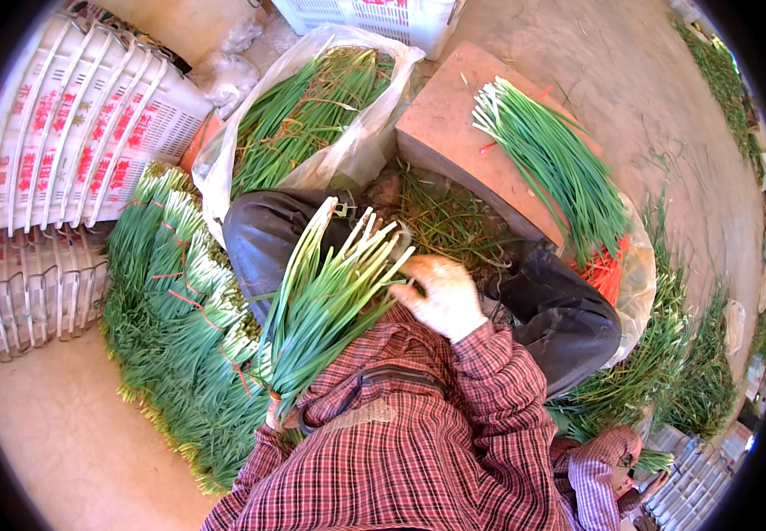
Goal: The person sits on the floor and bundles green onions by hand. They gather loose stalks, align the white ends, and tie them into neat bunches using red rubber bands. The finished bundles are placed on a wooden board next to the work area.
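My left hand point(275, 413), partly hidden by leaves and sleeve, grips a loose bunch of garlic chives point(330, 299) by its leafy end. The pale stem ends of that bunch fan upward over my lap. My right hand point(446, 295), in a pale, stained glove, is slightly blurred beside the stems, thumb and fingers apart with nothing visible between them. A tidy bunch of chives point(549, 166) lies on a brown board-like block point(443, 106) before me. Tied bundles of chives point(184, 318) are piled at my left, with red ties among them.
An open plastic bag point(403, 66) of untrimmed chives stands ahead. Stacked white crates point(58, 133) are at left, another crate point(370, 20) beyond the bag. Red ties point(605, 272) lie by my right knee. Loose leaves point(449, 219) litter the floor; another person's sleeve point(595, 478) shows lower right.
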`<action>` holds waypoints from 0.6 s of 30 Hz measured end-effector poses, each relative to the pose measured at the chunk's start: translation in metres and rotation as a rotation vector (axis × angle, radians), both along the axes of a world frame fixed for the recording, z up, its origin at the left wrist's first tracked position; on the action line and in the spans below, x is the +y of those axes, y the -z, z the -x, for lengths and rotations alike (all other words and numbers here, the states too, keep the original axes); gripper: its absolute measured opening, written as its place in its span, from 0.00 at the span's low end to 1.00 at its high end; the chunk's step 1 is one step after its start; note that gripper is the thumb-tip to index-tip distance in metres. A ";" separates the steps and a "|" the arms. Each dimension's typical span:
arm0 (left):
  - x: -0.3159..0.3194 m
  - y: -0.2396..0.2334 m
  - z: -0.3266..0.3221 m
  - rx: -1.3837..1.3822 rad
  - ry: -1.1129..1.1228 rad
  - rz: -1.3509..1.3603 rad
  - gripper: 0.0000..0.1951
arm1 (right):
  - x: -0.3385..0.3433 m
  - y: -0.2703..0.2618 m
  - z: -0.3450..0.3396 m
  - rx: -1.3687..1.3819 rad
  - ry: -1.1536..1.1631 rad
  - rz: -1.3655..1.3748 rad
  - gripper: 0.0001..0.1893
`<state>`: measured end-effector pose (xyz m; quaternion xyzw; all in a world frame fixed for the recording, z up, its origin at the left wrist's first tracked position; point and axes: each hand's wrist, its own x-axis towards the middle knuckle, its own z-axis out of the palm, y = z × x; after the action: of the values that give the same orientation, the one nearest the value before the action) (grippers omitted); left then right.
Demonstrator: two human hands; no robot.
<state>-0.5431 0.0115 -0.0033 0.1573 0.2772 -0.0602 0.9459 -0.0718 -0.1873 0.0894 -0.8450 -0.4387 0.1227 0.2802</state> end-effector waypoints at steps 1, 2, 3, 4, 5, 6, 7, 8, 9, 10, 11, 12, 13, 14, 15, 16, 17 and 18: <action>0.000 0.005 0.001 -0.016 -0.009 0.031 0.35 | 0.010 -0.003 0.006 0.138 -0.064 0.051 0.25; 0.002 0.010 0.005 -0.031 -0.024 0.063 0.35 | 0.019 -0.014 0.011 0.510 -0.054 0.017 0.25; 0.003 0.015 0.010 -0.047 -0.038 0.097 0.36 | 0.024 -0.012 0.018 0.573 -0.042 0.058 0.25; 0.002 0.021 0.016 -0.062 -0.053 0.147 0.36 | 0.027 -0.009 0.021 0.577 -0.024 0.001 0.24; 0.002 0.027 0.021 -0.080 -0.071 0.200 0.37 | 0.029 -0.006 0.025 0.581 -0.006 -0.056 0.23; 0.001 0.035 0.029 -0.104 -0.093 0.265 0.37 | 0.031 0.000 0.029 0.583 -0.015 -0.061 0.23; 0.002 0.039 0.034 -0.123 -0.106 0.332 0.38 | 0.033 0.004 0.034 0.770 0.066 -0.215 0.22; 0.001 0.043 0.039 -0.132 -0.111 0.381 0.38 | 0.035 0.009 0.038 0.955 0.149 -0.370 0.22; 0.003 0.042 0.034 -0.132 -0.106 0.386 0.38 | 0.038 0.009 0.039 0.953 0.156 -0.368 0.22; 0.007 0.038 0.026 -0.097 -0.062 0.206 0.36 | 0.043 0.007 0.036 1.206 0.213 -0.547 0.21; 0.009 0.036 0.016 -0.075 -0.044 0.153 0.35 | 0.045 0.003 0.032 1.454 0.272 -0.733 0.22; 0.009 0.038 0.022 -0.037 -0.056 0.150 0.33 | 0.044 -0.010 0.023 1.515 0.237 -0.715 0.23; 0.013 0.045 0.030 -0.001 -0.072 0.168 0.32 | 0.044 -0.012 0.021 1.517 0.244 -0.716 0.23; 0.019 0.057 0.046 0.042 -0.112 0.200 0.31 | 0.048 -0.015 0.020 1.460 0.175 -0.580 0.22; 0.031 0.066 0.077 0.107 -0.175 0.248 0.29 | 0.055 -0.018 0.019 1.408 0.092 -0.447 0.22; 0.037 0.073 0.105 0.176 -0.243 0.280 0.28 | 0.061 -0.026 0.018 1.515 0.032 -0.356 0.21; 0.044 0.075 0.129 0.249 -0.294 0.342 0.27 | 0.065 -0.031 0.017 1.534 0.004 -0.356 0.21; 0.036 0.079 0.114 0.276 -0.346 0.241 0.29 | 0.061 -0.032 0.014 1.493 -0.004 -0.293 0.20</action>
<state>-0.6575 0.0471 -0.0822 -0.0161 0.4173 0.0491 0.9073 -0.0862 -0.1267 0.1211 -0.4909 -0.1459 0.6029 0.6118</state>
